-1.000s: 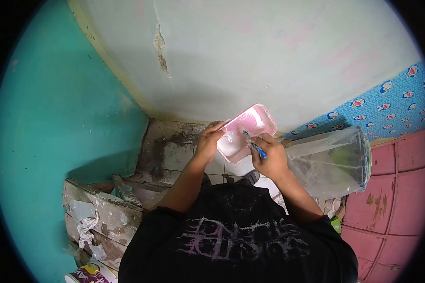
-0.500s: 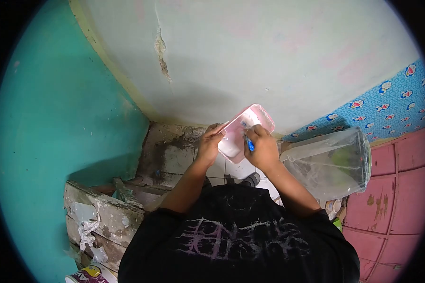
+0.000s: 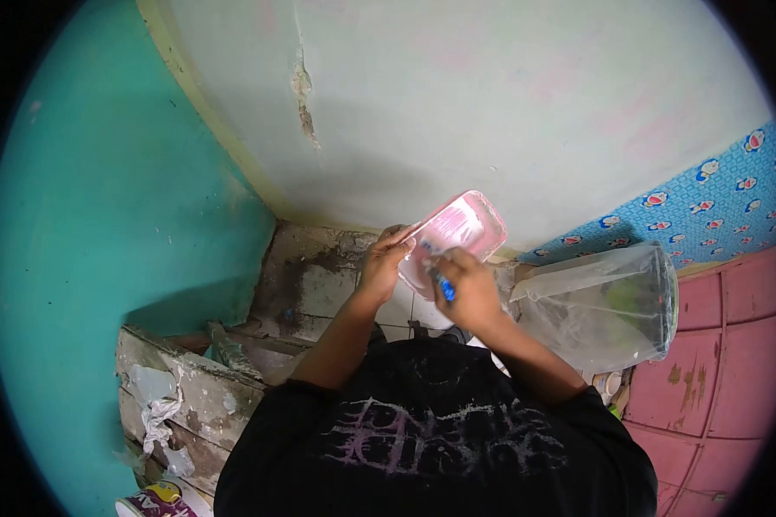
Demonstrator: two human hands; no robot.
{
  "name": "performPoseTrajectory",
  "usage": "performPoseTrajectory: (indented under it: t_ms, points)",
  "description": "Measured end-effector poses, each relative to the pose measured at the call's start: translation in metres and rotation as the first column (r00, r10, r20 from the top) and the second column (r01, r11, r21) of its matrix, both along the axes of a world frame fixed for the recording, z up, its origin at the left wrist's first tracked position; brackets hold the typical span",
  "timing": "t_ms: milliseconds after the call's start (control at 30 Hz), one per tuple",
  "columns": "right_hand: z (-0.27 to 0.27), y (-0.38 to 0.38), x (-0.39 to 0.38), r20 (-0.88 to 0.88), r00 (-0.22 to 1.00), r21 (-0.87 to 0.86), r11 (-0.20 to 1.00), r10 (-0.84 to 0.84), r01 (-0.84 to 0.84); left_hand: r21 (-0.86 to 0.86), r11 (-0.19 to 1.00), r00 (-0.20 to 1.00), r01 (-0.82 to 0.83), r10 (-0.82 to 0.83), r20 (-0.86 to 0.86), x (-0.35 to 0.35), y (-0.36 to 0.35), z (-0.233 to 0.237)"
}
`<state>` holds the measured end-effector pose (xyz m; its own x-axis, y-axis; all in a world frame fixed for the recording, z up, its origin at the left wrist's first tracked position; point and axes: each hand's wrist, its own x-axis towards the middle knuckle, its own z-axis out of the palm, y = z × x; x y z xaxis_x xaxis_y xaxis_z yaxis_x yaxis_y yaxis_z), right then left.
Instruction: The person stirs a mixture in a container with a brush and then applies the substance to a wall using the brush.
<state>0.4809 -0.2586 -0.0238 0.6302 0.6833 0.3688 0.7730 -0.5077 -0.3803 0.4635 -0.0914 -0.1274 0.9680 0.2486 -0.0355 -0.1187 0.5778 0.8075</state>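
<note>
My left hand (image 3: pixel 385 265) grips the left rim of a pink plastic tray (image 3: pixel 494 233), its thumb over the edge and its fingers beneath. White paint is smeared in streaks over the tray's inside. The tray is held tilted in front of my body, near the pale wall. Inside it, my right hand (image 3: pixel 472 289) is closed around a blue-handled brush (image 3: pixel 447 290). The working end of the brush points to the lower left part of the tray and is partly hidden and blurred.
A clear plastic-covered bin (image 3: pixel 599 302) lies at the right, beside a pink panelled surface (image 3: pixel 716 362). Worn wooden boards (image 3: pixel 190 396) stand at the lower left, near a printed tub (image 3: pixel 159 500). The pale wall has a crack (image 3: pixel 302 95).
My right hand and the brush have moved down and left within the tray. Pink streaks now show through the paint at the tray's upper end. My left hand keeps its hold.
</note>
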Motion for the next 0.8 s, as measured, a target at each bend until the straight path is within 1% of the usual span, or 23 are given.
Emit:
performPoseTrajectory:
  t_ms: [67,167,267,367,400,500,533,633,667,767,800]
  points:
    - [0.002,0.005,-0.013,-0.02,0.998,-0.013,0.998,0.06,-0.06,0.027,1.0,1.0,-0.004,0.004,-0.017,-0.001,0.001,0.005]
    - [0.021,0.003,-0.01,-0.173,0.983,0.108,0.993,0.065,-0.047,0.042,0.999,1.0,0.004,-0.003,-0.01,-0.004,0.002,0.011]
    - [0.034,-0.012,0.009,-0.047,0.998,0.134,0.99,-0.038,0.044,0.006,1.0,1.0,-0.001,0.001,-0.021,-0.006,0.004,0.01]
    - [0.038,-0.019,0.032,0.02,0.982,0.121,0.976,-0.186,0.182,-0.108,0.993,0.999,0.038,-0.041,-0.025,-0.008,0.005,0.018]
    - [0.034,-0.02,0.035,0.055,0.976,0.108,0.973,-0.208,0.202,-0.091,0.996,1.0,0.024,-0.025,-0.013,-0.008,0.004,0.015]
    - [0.022,-0.015,0.018,-0.001,0.985,0.046,0.984,-0.17,0.17,-0.032,0.999,1.0,-0.024,0.024,0.014,-0.004,0.004,0.003]
    - [0.016,-0.013,0.01,-0.084,0.986,0.047,0.988,-0.141,0.145,-0.009,0.999,0.999,-0.037,0.037,0.014,-0.005,0.004,0.002]
    - [0.008,-0.002,-0.013,-0.145,0.989,0.035,0.999,-0.014,0.019,0.035,0.998,0.998,-0.058,0.058,-0.016,-0.006,0.002,0.001]
    - [0.01,-0.001,-0.015,-0.171,0.985,0.047,0.999,-0.018,0.026,0.049,0.997,0.998,-0.061,0.063,-0.028,-0.006,0.003,0.002]
    - [0.02,-0.006,-0.003,-0.174,0.985,0.16,0.987,0.003,0.025,-0.009,1.0,0.999,-0.01,0.01,-0.035,-0.009,0.007,0.011]
    - [0.028,-0.007,0.0,-0.16,0.986,0.156,0.985,-0.045,0.071,-0.009,1.0,0.999,-0.006,0.006,-0.047,-0.01,0.007,0.013]
